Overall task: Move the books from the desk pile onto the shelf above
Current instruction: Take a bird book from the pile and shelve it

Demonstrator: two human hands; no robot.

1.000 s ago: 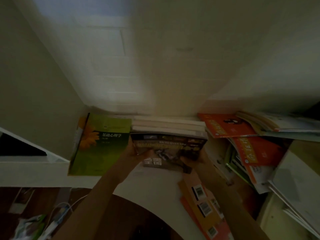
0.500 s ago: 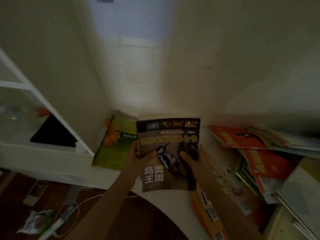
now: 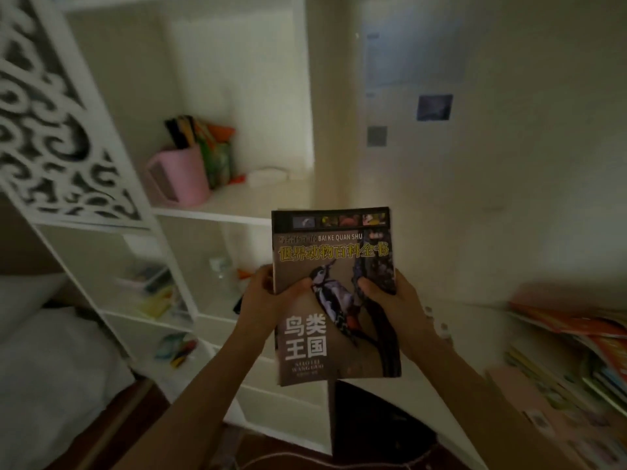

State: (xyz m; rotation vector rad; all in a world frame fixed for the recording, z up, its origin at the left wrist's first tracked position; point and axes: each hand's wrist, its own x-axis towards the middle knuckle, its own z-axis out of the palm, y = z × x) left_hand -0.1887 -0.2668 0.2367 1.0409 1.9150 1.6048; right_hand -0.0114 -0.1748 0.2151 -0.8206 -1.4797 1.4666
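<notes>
A dim room with cream walls. On the left stands a tall white shelf unit with open compartments and a cut-out scroll-pattern side panel. On its upper shelf board sits one pink plastic jug-shaped holder with dark, upright items poking out of it, a colourful packet just beside it, and a small white object further right. The lower compartments hold small, blurred, colourful items that cannot be identified. Two small square pictures are stuck on the wall at upper right, one bluish and one grey. At the far left lies pale bedding. At the right edge, a white desk surface carries a loose pile of orange and red paperback books; the number in the pile cannot be counted.

In the centre, two bare hands hold up one dark paperback book with a woodpecker on the cover, front cover facing the viewer, upright, in mid-air in front of the shelf unit and below its upper board. White page edges behind its top suggest more than one volume, but this cannot be confirmed. The left hand grips the left edge, thumb curled over the cover. The right hand grips the right edge the same way, thumb on the cover and fingers hidden behind.
</notes>
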